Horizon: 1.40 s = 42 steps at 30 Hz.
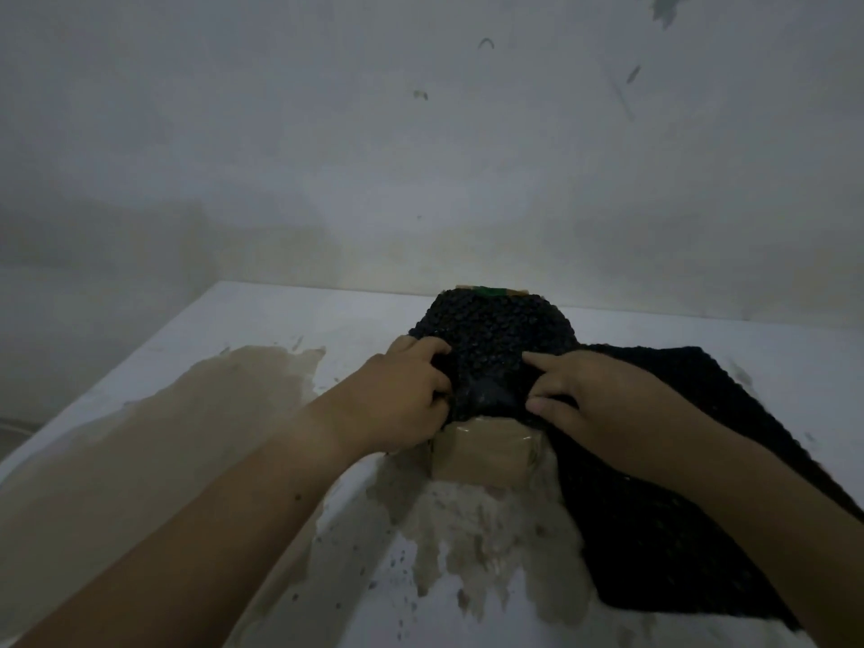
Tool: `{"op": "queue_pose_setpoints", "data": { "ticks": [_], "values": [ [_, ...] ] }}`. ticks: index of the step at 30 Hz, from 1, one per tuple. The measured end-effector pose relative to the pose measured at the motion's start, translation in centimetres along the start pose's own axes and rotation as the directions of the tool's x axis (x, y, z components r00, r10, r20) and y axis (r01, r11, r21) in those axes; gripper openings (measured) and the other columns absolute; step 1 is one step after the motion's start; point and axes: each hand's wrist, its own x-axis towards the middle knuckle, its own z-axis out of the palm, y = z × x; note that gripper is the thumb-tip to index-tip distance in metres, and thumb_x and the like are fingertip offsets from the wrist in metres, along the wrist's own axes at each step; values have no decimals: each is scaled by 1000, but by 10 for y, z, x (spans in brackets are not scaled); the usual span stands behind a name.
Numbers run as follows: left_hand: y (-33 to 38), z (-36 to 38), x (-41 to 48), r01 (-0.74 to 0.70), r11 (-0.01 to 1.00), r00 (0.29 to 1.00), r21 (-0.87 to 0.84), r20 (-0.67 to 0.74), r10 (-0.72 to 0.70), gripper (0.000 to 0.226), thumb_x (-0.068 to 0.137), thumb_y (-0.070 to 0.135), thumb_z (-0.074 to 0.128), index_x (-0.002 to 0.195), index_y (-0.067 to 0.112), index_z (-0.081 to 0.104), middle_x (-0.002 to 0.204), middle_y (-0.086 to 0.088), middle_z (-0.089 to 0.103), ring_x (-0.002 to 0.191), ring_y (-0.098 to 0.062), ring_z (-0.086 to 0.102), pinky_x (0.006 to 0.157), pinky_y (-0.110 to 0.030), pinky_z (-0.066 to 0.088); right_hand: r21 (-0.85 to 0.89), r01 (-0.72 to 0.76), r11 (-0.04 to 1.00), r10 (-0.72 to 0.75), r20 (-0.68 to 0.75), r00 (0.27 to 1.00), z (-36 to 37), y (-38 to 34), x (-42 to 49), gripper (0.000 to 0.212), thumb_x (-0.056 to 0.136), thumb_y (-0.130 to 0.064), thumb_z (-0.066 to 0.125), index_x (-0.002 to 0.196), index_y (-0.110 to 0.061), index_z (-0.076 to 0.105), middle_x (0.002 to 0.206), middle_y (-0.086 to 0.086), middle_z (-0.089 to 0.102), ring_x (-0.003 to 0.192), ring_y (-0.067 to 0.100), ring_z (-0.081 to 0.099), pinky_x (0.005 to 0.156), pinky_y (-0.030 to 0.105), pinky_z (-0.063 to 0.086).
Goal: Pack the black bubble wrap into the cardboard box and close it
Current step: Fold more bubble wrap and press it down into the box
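Fingers point(432, 350) of the left hand point(402, 390) and the right hand point(594, 395) are curled, pinching the bumpy black bubble wrap sheet point(491, 334). It is bunched on top of the small brown cardboard box point(481, 456), just past both hands. A long flat part trails off to the right on the stained white table point(280, 320), under the right arm, so that hand is nearer to gather it.

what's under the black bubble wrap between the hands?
A cardboard box: its taped near wall shows below the black bubble wrap, which the left hand and right hand grip. The box's opening and inside are covered, so contents cannot be told.
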Motion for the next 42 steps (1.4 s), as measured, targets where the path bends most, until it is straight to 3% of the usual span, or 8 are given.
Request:
{"op": "queue_pose_setpoints", "data": {
  "ticks": [8, 14, 18, 21, 28, 30, 37, 42],
  "values": [
    [6, -13, 0, -49, 978, 987, -205, -159, 16, 13, 95, 31, 59, 85, 23, 62, 126, 2, 55, 113, -16, 55, 93, -35, 46, -307, -8, 952, 92, 259, 961, 16, -14, 13, 48, 84, -65, 53, 111, -27, 63, 163, 4, -12, 146, 28, 2, 110, 48, 23],
    [8, -16, -13, -29, 1000, 994, 6, 109, 29, 59, 88, 70, 45, 123, 28, 66, 162, 1, 20, 146, -18, 19, 112, -44, 35, -191, 1, 982, 40, 211, 977, 9, -4, 15, 31, 84, -54, 61, 100, -28, 58, 164, -2, -1, 143, 21, 13, 104, 39, 35],
    [13, -12, -7, -25, 997, 983, 72, 183, 11, 43, 81, 76, 50, 90, 35, 60, 166, -4, 0, 144, -19, 13, 102, -44, 39, -24, 80, 997, -79, 25, 997, 3, 1, 5, 24, 84, -51, 65, 104, -43, 56, 161, -16, 10, 143, 10, 21, 105, 31, 36],
    [16, -13, -4, -44, 987, 979, 156, 202, 12, 46, 76, 78, 54, 82, 33, 50, 165, -7, -5, 141, -20, 16, 98, -41, 39, -121, 137, 983, -126, 89, 988, 7, -6, 5, 31, 88, -52, 59, 118, -48, 57, 163, -13, 0, 146, 12, 10, 114, 37, 26],
    [10, -10, -12, -118, 990, 992, 75, 42, 116, 19, 88, 39, 62, 104, 31, 55, 165, -4, 4, 142, -23, 22, 103, -37, 35, -217, 25, 976, 50, 333, 942, 20, -14, 25, 38, 90, -41, 59, 128, -38, 58, 161, 1, -23, 149, 25, -11, 116, 49, 12],
    [7, -1, -15, -145, 987, 988, 63, -35, 148, 41, 90, 21, 61, 125, 36, 47, 165, 0, 5, 146, -22, 16, 111, -40, 29, -212, 39, 977, 35, 335, 942, 22, -14, 29, 36, 89, -39, 59, 125, -38, 60, 161, 3, -22, 149, 26, -8, 115, 48, 13],
    [11, 2, -14, -71, 997, 991, 10, 115, 69, 46, 92, 18, 56, 134, 36, 52, 165, -1, -12, 150, -22, -15, 118, -52, 20, 47, 88, 995, -95, 154, 984, 11, 4, 6, 23, 84, -40, 68, 105, -41, 58, 163, -9, 0, 148, 10, 1, 115, 30, 22],
    [11, -2, -8, -45, 997, 982, -68, 178, 56, 42, 93, 28, 55, 134, 33, 55, 165, -1, -15, 150, -18, -16, 118, -49, 21, -87, 62, 994, -62, 0, 998, -9, 3, -4, 9, 93, -35, 60, 101, -37, 65, 160, -11, 20, 142, 17, 25, 109, 33, 31]
  ]
}}
